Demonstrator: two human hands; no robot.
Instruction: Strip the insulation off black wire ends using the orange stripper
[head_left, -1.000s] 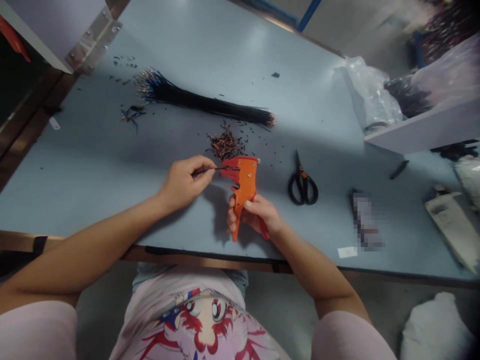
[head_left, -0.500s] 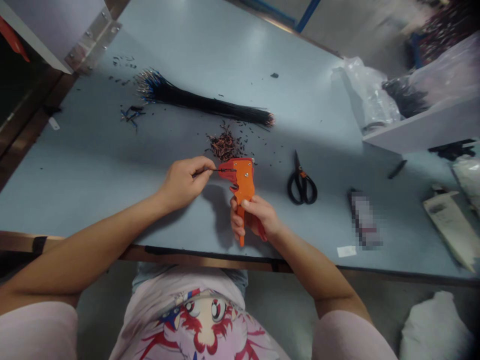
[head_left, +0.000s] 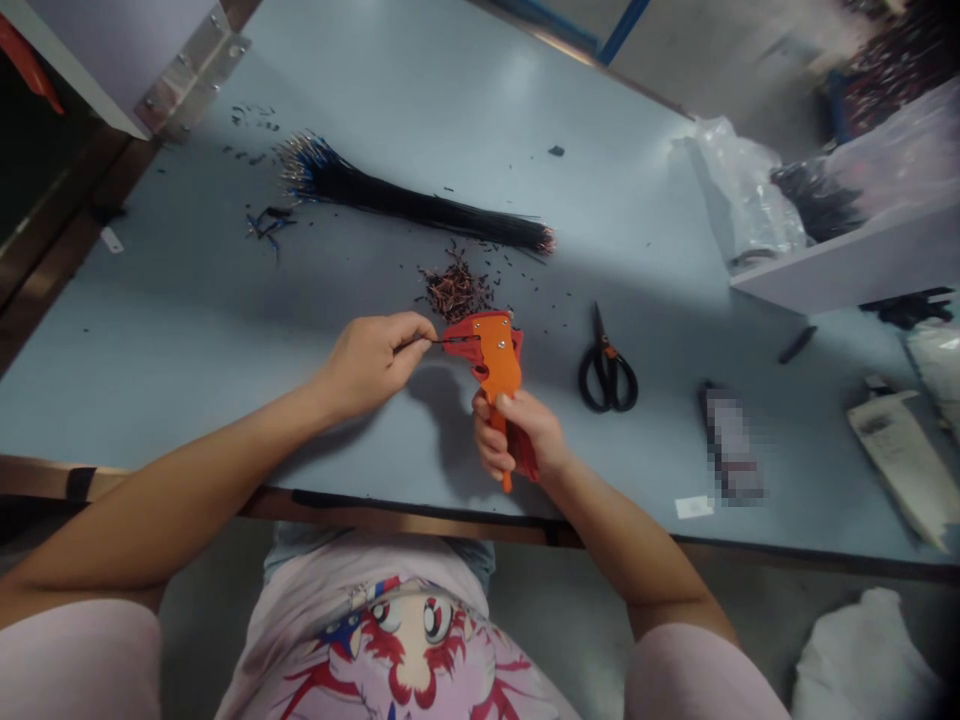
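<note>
My left hand (head_left: 379, 365) pinches a thin black wire (head_left: 429, 341) between thumb and fingertips. The wire's end reaches into the red jaws of an orange wire stripper (head_left: 496, 352). My right hand (head_left: 521, 432) is closed round the stripper's handles and holds it upright, jaws facing left. Just beyond the jaws lies a pile of black and copper wire scraps (head_left: 456, 288). Behind it, a long bundle of black wires (head_left: 420, 207) lies across the table, with blue and metal ends at the left and bare copper ends at the right.
Black-handled scissors (head_left: 608, 375) lie right of my right hand. Farther right are a pixelated object (head_left: 731, 440), a white label (head_left: 694, 507) and a bin wall (head_left: 847, 265) with plastic bags (head_left: 750, 190). Small blue and black offcuts (head_left: 268, 225) lie at the left.
The stripper has tilted slightly and shifted a little right, its handles drawn closer together by my right hand. My left hand, still pinching the wire, has barely moved.
</note>
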